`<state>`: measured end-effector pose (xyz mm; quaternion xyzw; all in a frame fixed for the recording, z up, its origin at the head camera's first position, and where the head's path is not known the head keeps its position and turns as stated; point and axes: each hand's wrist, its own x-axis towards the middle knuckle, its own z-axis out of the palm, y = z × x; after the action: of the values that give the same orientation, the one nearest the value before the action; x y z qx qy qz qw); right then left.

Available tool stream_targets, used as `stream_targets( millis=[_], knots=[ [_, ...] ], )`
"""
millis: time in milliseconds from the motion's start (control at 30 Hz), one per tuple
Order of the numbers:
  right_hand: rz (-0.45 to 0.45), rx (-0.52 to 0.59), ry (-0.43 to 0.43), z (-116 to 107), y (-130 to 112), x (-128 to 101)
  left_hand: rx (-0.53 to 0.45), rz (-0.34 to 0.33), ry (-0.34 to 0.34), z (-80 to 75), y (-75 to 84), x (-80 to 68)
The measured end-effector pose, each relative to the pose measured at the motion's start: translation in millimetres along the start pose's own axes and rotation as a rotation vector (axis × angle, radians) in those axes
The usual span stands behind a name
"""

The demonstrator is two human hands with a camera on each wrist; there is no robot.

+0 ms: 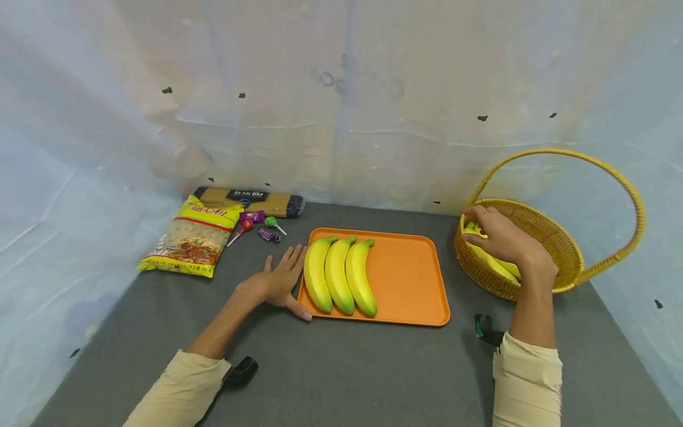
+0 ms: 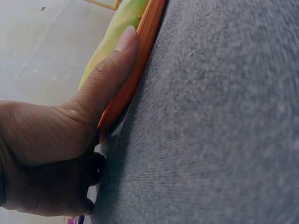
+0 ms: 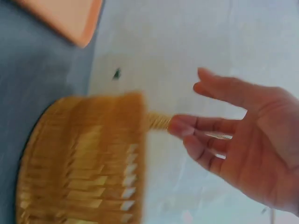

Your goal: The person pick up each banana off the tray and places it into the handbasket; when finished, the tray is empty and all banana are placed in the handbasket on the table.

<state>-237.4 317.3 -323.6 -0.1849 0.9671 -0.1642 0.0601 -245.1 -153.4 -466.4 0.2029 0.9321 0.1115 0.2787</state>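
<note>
Three yellow bananas (image 1: 338, 276) with green tips lie side by side on the left half of an orange tray (image 1: 411, 279). My left hand (image 1: 280, 281) rests at the tray's left edge, fingers spread, and the thumb lies along the rim near the front corner. Over the near left part of a wicker basket (image 1: 557, 243) hovers my right hand (image 1: 504, 237). Its fingers are loosely bent with nothing between them, as the right wrist view also shows. Below this hand, more bananas (image 1: 493, 261) lie inside the basket, partly hidden by the hand.
The basket's tall handle (image 1: 565, 152) arches above it on the right. At the back left lie a yellow food bag (image 1: 194, 237), a pasta packet (image 1: 267, 201), a red lollipop (image 1: 247, 225), a green lollipop (image 1: 271, 222) and purple-wrapped sweets (image 1: 267, 233). Plastic sheeting (image 1: 395, 148) hangs behind the table.
</note>
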Motion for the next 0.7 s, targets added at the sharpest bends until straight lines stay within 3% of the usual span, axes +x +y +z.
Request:
stream_targets(
  millis=[133,233,433,567,700],
  knots=[
    [-0.100,0.015,-0.002,5.3,-37.4,10.6,0.004,0.001,-0.008,-1.2,0.5,1.0],
    [-0.187,0.035,-0.054,20.0,-65.3,22.6,0.001,-0.003,-0.017,-2.1,0.8,1.1],
    [-0.313,0.051,-0.270,59.3,-112.2,43.5,-0.002,-0.005,-0.002,-3.7,1.6,-2.0],
    [-0.327,-0.006,-0.431,82.0,-129.2,55.0,0.011,-0.007,-0.008,-6.3,5.6,-5.0],
    [-0.326,-0.058,-0.522,93.9,-134.1,60.6,0.009,-0.004,-0.013,-4.7,5.4,-2.1]
  ],
)
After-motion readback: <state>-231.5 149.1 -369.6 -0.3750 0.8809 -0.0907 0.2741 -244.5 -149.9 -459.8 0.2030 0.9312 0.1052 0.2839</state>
